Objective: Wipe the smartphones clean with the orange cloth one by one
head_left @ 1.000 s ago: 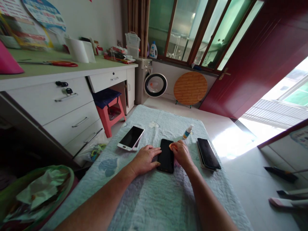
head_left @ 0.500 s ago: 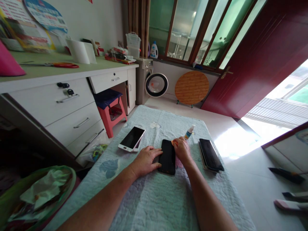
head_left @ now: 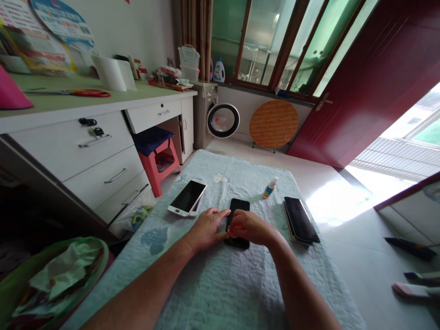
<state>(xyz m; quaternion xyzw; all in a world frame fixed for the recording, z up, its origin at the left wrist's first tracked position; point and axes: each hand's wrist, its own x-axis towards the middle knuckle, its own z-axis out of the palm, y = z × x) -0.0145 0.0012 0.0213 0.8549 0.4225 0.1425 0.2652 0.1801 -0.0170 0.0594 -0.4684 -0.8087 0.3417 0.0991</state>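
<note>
A black smartphone (head_left: 240, 205) lies face up on the quilted cover (head_left: 213, 284). My left hand (head_left: 208, 229) rests at its left edge, thumb and fingers spread and touching it. Across the lower screen, my right hand (head_left: 249, 227) is closed around a small orange cloth (head_left: 234, 231), mostly hidden by the fingers. Beyond that hand stands a small white-capped spray bottle (head_left: 270, 188) with a blue and yellow label. To the left, a white smartphone (head_left: 188, 198) overlaps another device beneath it. At the right, a dark phone (head_left: 301, 220) lies on a lighter one.
Left of the covered surface are a white desk with drawers (head_left: 99, 151) and a red stool (head_left: 160, 165). A bin (head_left: 103, 256) with crumpled tissue stands at the lower left. Farther back are a washing machine with its door open (head_left: 223, 120) and a round wooden tabletop (head_left: 274, 123).
My right hand has moved from the phone's upper right edge down and left across its screen, carrying the orange cloth. The spray bottle now shows fully. My left hand has stayed at the phone.
</note>
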